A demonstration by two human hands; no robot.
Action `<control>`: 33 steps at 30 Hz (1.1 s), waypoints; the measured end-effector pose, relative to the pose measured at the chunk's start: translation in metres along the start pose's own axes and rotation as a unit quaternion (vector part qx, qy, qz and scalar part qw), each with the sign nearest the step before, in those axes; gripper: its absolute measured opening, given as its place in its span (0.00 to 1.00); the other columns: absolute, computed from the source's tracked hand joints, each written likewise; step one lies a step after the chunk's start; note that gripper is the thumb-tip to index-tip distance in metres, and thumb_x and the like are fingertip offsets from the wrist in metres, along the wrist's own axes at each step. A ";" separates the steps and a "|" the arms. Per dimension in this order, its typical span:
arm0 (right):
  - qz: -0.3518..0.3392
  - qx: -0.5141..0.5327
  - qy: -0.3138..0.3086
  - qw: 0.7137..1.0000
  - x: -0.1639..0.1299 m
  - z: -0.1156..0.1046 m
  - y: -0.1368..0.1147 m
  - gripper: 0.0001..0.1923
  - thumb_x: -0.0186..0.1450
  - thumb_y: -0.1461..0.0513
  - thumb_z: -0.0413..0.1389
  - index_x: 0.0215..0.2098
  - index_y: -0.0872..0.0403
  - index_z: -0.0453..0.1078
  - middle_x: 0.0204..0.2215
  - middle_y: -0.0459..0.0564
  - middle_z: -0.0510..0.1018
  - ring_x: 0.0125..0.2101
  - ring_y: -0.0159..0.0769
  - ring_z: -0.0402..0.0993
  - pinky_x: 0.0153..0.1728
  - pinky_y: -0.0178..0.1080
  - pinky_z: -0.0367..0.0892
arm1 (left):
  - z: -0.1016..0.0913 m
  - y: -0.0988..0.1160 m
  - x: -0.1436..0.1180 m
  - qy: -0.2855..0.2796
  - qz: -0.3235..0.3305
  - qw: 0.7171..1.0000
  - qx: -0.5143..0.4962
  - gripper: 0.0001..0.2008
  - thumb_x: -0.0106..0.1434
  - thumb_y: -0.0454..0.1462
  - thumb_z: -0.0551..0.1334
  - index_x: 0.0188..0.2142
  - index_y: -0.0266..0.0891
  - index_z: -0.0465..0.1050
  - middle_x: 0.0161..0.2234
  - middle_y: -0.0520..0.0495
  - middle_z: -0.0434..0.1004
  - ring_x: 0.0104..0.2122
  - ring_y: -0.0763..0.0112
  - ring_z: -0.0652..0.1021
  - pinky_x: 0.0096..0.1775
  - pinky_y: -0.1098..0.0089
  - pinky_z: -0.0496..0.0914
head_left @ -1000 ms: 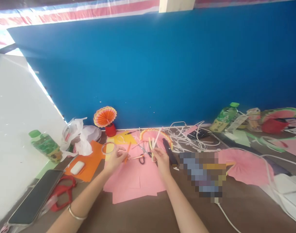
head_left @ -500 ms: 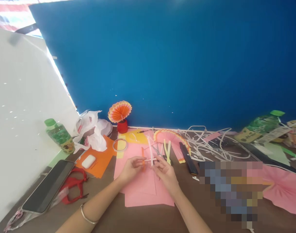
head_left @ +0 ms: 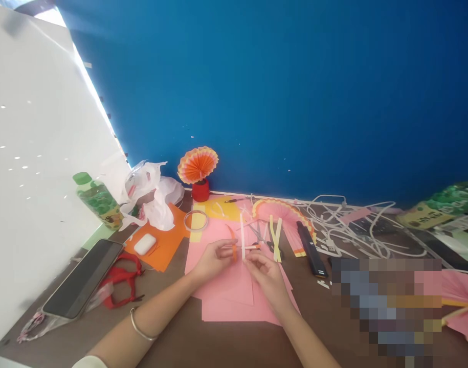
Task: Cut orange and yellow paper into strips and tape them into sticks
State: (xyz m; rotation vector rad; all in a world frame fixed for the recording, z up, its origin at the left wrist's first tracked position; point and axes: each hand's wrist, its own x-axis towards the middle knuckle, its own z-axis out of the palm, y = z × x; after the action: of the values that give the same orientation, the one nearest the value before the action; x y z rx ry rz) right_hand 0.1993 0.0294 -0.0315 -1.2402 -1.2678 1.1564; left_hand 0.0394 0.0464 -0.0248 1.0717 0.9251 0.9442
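Both hands meet over the pink paper sheets (head_left: 234, 291) on the brown surface (head_left: 187, 342). The left hand (head_left: 213, 258) pinches an orange paper strip (head_left: 232, 240) and the end of a thin pale strip (head_left: 244, 248) that lies flat between the two hands. The right hand (head_left: 266, 271) has its fingers closed on the bottom of a white paper strip (head_left: 242, 236) that stands straight up. The strips cross just above the two grips, right where the fingertips come together.

The strips look cut and ready, and the hands seem to be putting them together. They are not yet made into any shape, so most of that work looks left to do. Two paper fans look finished: an orange paper fan (head_left: 197, 164) in a red cup (head_left: 200, 191) far behind the grips, and a pink fan (head_left: 282, 212) lying flat just behind the right grip.

Two yellow strips (head_left: 275, 232) lie close to the right of the grips, with scissors (head_left: 260, 236) beside them and a black stick-like thing (head_left: 312, 249) a bit farther right. A tape ring (head_left: 196, 221) sits behind the left grip. Farther to the left are an orange sheet (head_left: 168, 245), a white case (head_left: 145, 244), a phone (head_left: 80, 278), red scissors (head_left: 122, 278) and a green bottle (head_left: 97, 199). White cables (head_left: 344, 225) are tangled off to the right.
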 end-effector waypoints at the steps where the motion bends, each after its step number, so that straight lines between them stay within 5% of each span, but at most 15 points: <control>1: 0.011 0.007 -0.002 1.000 0.000 0.001 0.000 0.14 0.49 0.52 0.62 0.22 0.55 0.71 0.26 0.48 0.69 0.25 0.33 0.65 0.24 0.34 0.61 | 0.000 -0.001 0.000 -0.006 0.000 1.000 -0.002 0.23 0.50 0.31 0.64 0.47 0.34 0.66 0.41 0.37 0.75 0.47 0.57 0.72 0.43 0.64 0.67; 6: 0.065 0.055 -0.014 0.996 -0.002 0.008 0.003 0.16 0.49 0.51 0.61 0.25 0.56 0.72 0.26 0.48 0.69 0.16 0.23 0.54 0.15 0.32 0.49 | 0.001 -0.002 -0.001 -0.037 0.013 0.999 -0.026 0.23 0.50 0.33 0.65 0.46 0.35 0.65 0.41 0.36 0.75 0.47 0.55 0.72 0.43 0.62 0.67; 13: 0.100 0.089 -0.018 0.991 -0.002 0.011 0.010 0.16 0.49 0.52 0.62 0.27 0.56 0.70 0.18 0.43 0.64 0.14 0.21 0.47 0.13 0.30 0.43 | 0.001 -0.003 0.000 -0.065 0.026 0.996 -0.056 0.22 0.50 0.36 0.66 0.45 0.35 0.65 0.45 0.35 0.73 0.48 0.55 0.71 0.47 0.61 0.66; 33: 0.092 0.049 -0.015 0.994 -0.001 0.013 0.010 0.15 0.51 0.51 0.60 0.26 0.55 0.70 0.21 0.45 0.66 0.17 0.25 0.55 0.15 0.30 0.49 | -0.001 -0.002 -0.001 -0.080 0.037 0.995 -0.051 0.23 0.50 0.34 0.66 0.46 0.36 0.66 0.47 0.35 0.71 0.50 0.53 0.70 0.46 0.60 0.67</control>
State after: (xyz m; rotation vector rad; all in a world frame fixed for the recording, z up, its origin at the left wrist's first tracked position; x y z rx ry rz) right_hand 0.1870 0.0285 -0.0420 -1.2917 -1.1220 1.3567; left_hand 0.0384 0.0452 -0.0271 1.0825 0.7018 0.9410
